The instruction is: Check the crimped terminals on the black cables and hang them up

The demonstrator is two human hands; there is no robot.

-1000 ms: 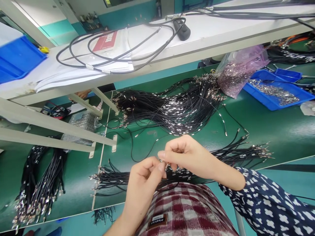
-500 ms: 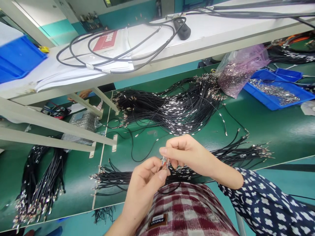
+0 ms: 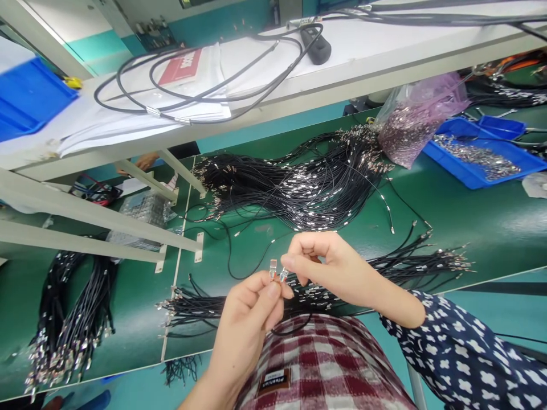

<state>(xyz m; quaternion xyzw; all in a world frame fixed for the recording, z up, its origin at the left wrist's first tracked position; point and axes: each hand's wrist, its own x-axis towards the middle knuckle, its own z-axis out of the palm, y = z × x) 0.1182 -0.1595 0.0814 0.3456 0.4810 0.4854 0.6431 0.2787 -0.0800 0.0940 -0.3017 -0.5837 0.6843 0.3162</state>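
Left hand (image 3: 250,304) has two little metal connectors (image 3: 273,270) pinched tight, just below centre frame. Right hand (image 3: 327,262)'s half-curled right by them, can't tell if it's gripping one.

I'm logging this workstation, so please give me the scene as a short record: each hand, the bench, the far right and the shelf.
Left hand: pinching two small metal terminals, which stick up from its grip
Right hand: curled beside the terminals; contact unclear
Bench: green; large black cable bundle beyond the hands
Far right: pink bag beside blue tray of metal parts
Shelf: white; dark mouse-shaped object on top
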